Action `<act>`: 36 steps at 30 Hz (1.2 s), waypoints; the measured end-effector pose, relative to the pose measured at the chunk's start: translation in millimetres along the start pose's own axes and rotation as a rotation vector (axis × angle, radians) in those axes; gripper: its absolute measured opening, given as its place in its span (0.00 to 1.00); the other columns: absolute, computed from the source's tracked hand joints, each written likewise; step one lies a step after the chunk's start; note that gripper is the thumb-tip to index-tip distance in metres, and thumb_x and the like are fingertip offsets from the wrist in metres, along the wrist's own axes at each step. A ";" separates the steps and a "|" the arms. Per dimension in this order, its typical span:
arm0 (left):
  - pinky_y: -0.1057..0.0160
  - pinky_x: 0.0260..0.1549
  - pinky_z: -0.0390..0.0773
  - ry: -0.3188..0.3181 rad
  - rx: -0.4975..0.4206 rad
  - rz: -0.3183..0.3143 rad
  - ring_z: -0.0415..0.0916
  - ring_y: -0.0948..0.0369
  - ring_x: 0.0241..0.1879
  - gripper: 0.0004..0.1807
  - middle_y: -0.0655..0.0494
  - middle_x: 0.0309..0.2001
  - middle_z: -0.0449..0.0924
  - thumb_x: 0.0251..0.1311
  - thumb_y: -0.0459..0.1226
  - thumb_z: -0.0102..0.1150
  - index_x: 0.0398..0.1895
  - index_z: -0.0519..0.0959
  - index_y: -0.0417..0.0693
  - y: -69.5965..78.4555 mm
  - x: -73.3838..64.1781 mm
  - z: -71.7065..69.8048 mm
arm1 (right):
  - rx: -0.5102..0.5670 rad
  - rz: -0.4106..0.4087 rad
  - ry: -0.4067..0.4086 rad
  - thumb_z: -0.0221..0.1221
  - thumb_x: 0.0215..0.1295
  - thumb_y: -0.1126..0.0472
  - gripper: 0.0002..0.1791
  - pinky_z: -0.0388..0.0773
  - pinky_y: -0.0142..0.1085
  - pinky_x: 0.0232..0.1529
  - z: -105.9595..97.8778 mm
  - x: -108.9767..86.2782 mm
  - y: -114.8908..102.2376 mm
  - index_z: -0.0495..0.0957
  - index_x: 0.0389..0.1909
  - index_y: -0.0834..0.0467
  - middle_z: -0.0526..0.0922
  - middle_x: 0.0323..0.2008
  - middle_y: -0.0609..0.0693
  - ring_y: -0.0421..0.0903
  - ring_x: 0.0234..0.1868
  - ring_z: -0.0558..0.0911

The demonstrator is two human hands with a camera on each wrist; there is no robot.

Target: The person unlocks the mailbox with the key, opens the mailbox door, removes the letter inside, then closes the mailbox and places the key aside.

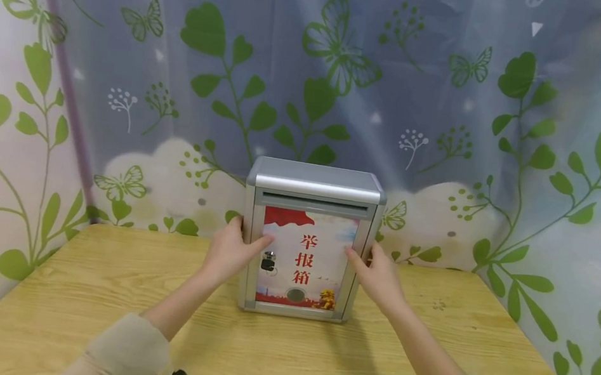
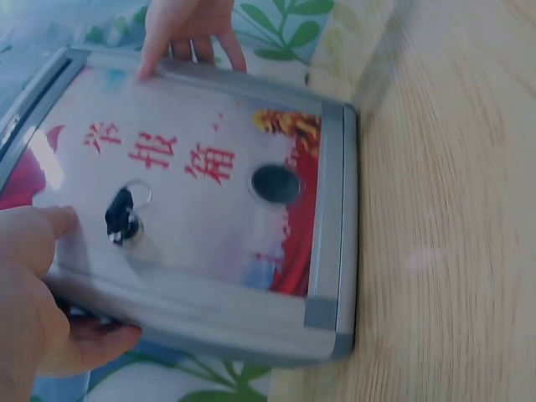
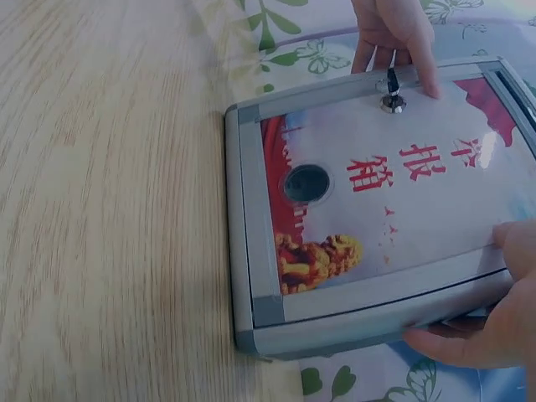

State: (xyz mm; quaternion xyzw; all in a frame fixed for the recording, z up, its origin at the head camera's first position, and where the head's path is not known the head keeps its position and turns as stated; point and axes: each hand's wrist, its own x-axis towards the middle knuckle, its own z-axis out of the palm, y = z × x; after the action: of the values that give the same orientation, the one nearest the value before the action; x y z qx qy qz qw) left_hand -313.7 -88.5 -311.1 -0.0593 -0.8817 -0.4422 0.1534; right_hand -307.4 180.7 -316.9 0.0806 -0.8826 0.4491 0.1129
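A silver-grey metal drop box (image 1: 326,249) stands upright on the table, its front towards me. That front has a slot (image 1: 314,204) near the top, red Chinese characters and a round dark window (image 2: 276,183). A lock with a key (image 3: 393,96) in it sits on the left of the panel. My left hand (image 1: 226,253) grips the box's left side, thumb on the front and fingers round the edge. From the opposite side my right hand (image 1: 384,281) grips it in the same manner. The box's back is hidden.
A light wood-grain table (image 1: 88,305) lies under the box. Behind and on both sides hangs a curtain (image 1: 274,49) printed with green leaves and butterflies. Beige sleeves (image 1: 124,348) cover the forearms, with dark devices at the wrists.
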 end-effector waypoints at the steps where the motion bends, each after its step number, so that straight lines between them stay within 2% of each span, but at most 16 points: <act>1: 0.56 0.34 0.76 -0.009 0.004 0.012 0.74 0.51 0.36 0.34 0.42 0.39 0.75 0.52 0.53 0.62 0.49 0.68 0.33 -1.4 0.5 -0.6 | -0.025 -0.007 0.002 0.50 0.67 0.45 0.28 0.76 0.44 0.41 0.1 0.4 1.4 0.67 0.54 0.65 0.75 0.48 0.63 0.56 0.45 0.76; 3: 0.56 0.34 0.76 -0.022 0.023 0.053 0.74 0.51 0.36 0.35 0.42 0.40 0.75 0.53 0.53 0.62 0.50 0.67 0.32 -4.7 2.3 -2.4 | -0.033 -0.014 -0.006 0.50 0.67 0.44 0.29 0.75 0.44 0.42 -0.4 1.3 4.2 0.66 0.55 0.65 0.74 0.47 0.62 0.55 0.45 0.76; 9: 0.58 0.34 0.78 -0.080 0.078 0.177 0.77 0.51 0.40 0.37 0.43 0.43 0.77 0.53 0.55 0.61 0.54 0.68 0.34 -18.7 10.5 -11.8 | -0.001 -0.025 -0.058 0.51 0.63 0.38 0.40 0.72 0.49 0.51 -6.3 5.0 15.6 0.58 0.64 0.65 0.69 0.55 0.65 0.60 0.55 0.72; 11: 0.59 0.34 0.78 -0.100 0.108 0.200 0.77 0.51 0.41 0.35 0.44 0.44 0.78 0.54 0.55 0.60 0.54 0.69 0.35 -21.0 12.7 -16.2 | -0.005 -0.033 -0.058 0.52 0.62 0.38 0.39 0.72 0.49 0.51 -7.3 5.9 18.5 0.59 0.63 0.64 0.70 0.55 0.64 0.59 0.55 0.73; 14: 0.58 0.34 0.77 -0.110 0.161 0.263 0.78 0.53 0.39 0.28 0.47 0.40 0.80 0.57 0.53 0.58 0.48 0.74 0.37 -20.4 17.0 -25.9 | -0.018 -0.049 -0.047 0.53 0.62 0.39 0.38 0.73 0.48 0.50 -7.7 6.6 20.3 0.61 0.62 0.64 0.72 0.54 0.63 0.58 0.54 0.73; 16: 0.57 0.33 0.77 -0.086 0.199 0.327 0.78 0.54 0.36 0.23 0.48 0.36 0.81 0.59 0.51 0.56 0.43 0.76 0.39 -18.0 21.6 -33.6 | -0.023 -0.062 -0.038 0.53 0.63 0.40 0.37 0.72 0.49 0.49 -7.9 6.8 20.5 0.62 0.61 0.64 0.72 0.53 0.63 0.58 0.53 0.74; 19: 0.56 0.33 0.77 -0.024 0.206 0.419 0.79 0.54 0.34 0.20 0.49 0.33 0.82 0.61 0.48 0.56 0.40 0.79 0.38 -10.2 28.8 -45.2 | -0.029 -0.075 -0.027 0.53 0.63 0.41 0.36 0.72 0.49 0.49 -8.0 6.8 20.1 0.63 0.60 0.65 0.73 0.52 0.62 0.58 0.53 0.74; 23: 0.54 0.34 0.76 0.123 0.188 0.568 0.78 0.52 0.33 0.16 0.46 0.32 0.82 0.59 0.42 0.59 0.39 0.80 0.35 3.2 37.3 -56.9 | -0.027 -0.072 -0.028 0.53 0.63 0.41 0.36 0.72 0.49 0.50 -8.0 6.8 19.7 0.62 0.61 0.65 0.72 0.52 0.62 0.57 0.53 0.73; 26: 0.54 0.37 0.75 0.229 0.173 0.673 0.76 0.51 0.35 0.14 0.43 0.34 0.80 0.57 0.37 0.61 0.38 0.79 0.32 14.9 42.1 -62.0 | -0.018 -0.067 -0.033 0.53 0.63 0.41 0.36 0.72 0.49 0.50 -8.2 6.6 20.1 0.62 0.61 0.64 0.72 0.53 0.62 0.57 0.53 0.73; 29: 0.54 0.44 0.72 0.263 0.164 0.738 0.73 0.49 0.41 0.14 0.42 0.38 0.78 0.57 0.35 0.61 0.40 0.77 0.32 29.2 45.9 -65.2 | -0.005 -0.070 -0.034 0.53 0.64 0.42 0.35 0.72 0.49 0.50 -8.8 6.4 20.9 0.63 0.61 0.64 0.72 0.53 0.62 0.57 0.53 0.74; 32: 0.53 0.49 0.69 0.208 0.179 0.780 0.71 0.48 0.47 0.14 0.42 0.43 0.77 0.58 0.35 0.59 0.43 0.77 0.33 45.3 49.4 -66.8 | 0.003 -0.079 -0.032 0.53 0.64 0.43 0.33 0.72 0.49 0.49 -9.4 6.0 21.0 0.64 0.60 0.64 0.73 0.52 0.62 0.57 0.52 0.75; 36: 0.53 0.52 0.67 0.047 0.250 0.801 0.69 0.49 0.51 0.14 0.44 0.48 0.77 0.60 0.38 0.58 0.45 0.79 0.38 65.1 53.1 -66.0 | -0.004 -0.085 -0.018 0.54 0.64 0.44 0.31 0.73 0.49 0.48 -9.6 5.1 20.3 0.65 0.59 0.64 0.74 0.51 0.61 0.57 0.51 0.75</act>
State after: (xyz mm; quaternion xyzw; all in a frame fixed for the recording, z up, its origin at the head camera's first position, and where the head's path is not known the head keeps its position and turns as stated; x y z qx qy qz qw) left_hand -333.9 -103.5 -207.3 -0.3683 -0.8321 -0.2382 0.3395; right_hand -316.0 200.2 -325.7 0.1218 -0.8804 0.4412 0.1239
